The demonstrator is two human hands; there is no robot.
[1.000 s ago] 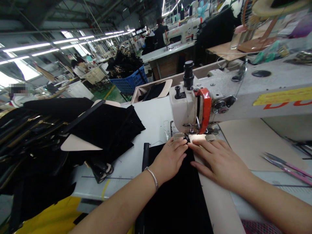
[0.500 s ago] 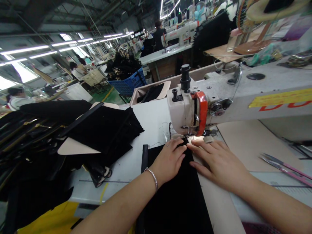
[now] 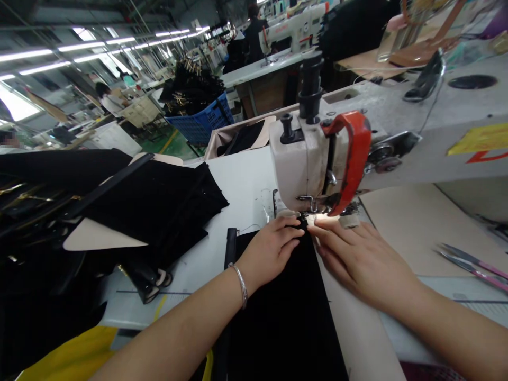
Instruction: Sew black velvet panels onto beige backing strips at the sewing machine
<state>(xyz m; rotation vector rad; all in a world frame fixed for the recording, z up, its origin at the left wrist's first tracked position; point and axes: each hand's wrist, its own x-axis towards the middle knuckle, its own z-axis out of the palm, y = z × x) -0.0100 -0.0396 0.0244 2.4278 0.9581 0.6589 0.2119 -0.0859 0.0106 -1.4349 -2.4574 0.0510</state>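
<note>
Black fabric (image 3: 286, 323) lies under the head of a white sewing machine (image 3: 293, 164), beside a pale beige piece (image 3: 353, 328). My left hand (image 3: 268, 251) rests flat on the black fabric, fingers spread, tips near the needle area. On the right, my right hand (image 3: 353, 254) lies palm down over the beige piece, its fingertips by the fabric edge at the presser foot. Neither hand grips anything. A black strip (image 3: 230, 248) runs along the fabric's left edge. The needle tip is hard to make out behind the fingers.
Black pieces with gold-coloured metal parts (image 3: 35, 211) are heaped at the left. Pink-handled scissors (image 3: 476, 264) lie at the right on the table. Behind stand a blue crate (image 3: 202, 121) of black pieces, another sewing machine (image 3: 293, 32) and a person in dark clothes (image 3: 255, 37).
The view has moved closer to the machine head, which looks larger. Both hands keep nearly the same place by the needle area; the left hand's fingers have shifted slightly.
</note>
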